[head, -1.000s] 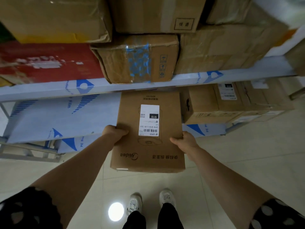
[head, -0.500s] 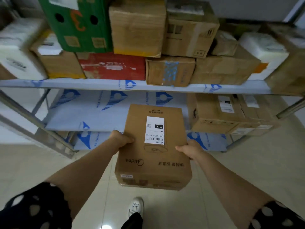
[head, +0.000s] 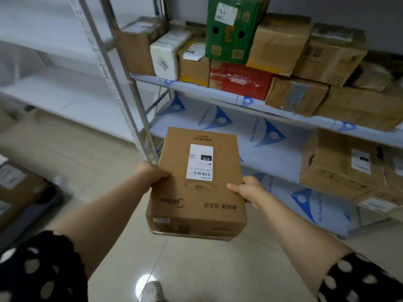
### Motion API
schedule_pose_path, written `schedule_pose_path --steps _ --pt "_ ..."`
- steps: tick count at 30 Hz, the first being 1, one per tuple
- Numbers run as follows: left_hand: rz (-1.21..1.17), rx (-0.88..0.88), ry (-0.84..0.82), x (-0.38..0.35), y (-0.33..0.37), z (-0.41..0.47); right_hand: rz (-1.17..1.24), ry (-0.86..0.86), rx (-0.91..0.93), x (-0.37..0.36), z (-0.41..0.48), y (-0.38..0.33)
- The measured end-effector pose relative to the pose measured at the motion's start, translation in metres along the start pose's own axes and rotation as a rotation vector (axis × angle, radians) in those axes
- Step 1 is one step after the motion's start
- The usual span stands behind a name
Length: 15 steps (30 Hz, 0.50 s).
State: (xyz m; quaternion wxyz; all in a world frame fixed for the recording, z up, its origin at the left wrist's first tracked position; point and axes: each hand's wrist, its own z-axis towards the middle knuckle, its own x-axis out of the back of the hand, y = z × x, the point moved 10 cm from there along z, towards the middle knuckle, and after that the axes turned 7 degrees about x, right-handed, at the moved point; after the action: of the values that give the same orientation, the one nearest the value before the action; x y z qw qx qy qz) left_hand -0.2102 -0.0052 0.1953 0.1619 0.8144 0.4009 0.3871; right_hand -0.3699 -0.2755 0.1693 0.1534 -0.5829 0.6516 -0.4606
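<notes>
A brown cardboard box with a white barcode label on top hangs in the air in front of me, over the tiled floor. My left hand grips its left edge, thumb on the top face. My right hand grips the right edge the same way. The fingers of both hands are hidden under the box. The box is clear of the metal shelf rack, which stands behind it to the right.
The rack's upper shelf holds several boxes, among them a green one and a red one. A brown carton sits on the lower shelf at right. A rack upright stands just beyond the box. More boxes lie at far left.
The box has come out from the lower shelf and away from the rack, held in both hands. The view has swung left and back, so the rack now lies to the right.
</notes>
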Motion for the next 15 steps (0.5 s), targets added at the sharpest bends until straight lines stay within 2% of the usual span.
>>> schedule_pose_path --steps 8,15 --pt "-0.125 0.025 0.202 0.183 -0.086 -0.016 -0.076 -0.147 0.132 -0.164 -0.028 -0.099" --pt "-0.301 0.122 0.351 0.383 -0.223 -0.017 -0.15 -0.3 0.256 -0.382 -0.078 -0.182"
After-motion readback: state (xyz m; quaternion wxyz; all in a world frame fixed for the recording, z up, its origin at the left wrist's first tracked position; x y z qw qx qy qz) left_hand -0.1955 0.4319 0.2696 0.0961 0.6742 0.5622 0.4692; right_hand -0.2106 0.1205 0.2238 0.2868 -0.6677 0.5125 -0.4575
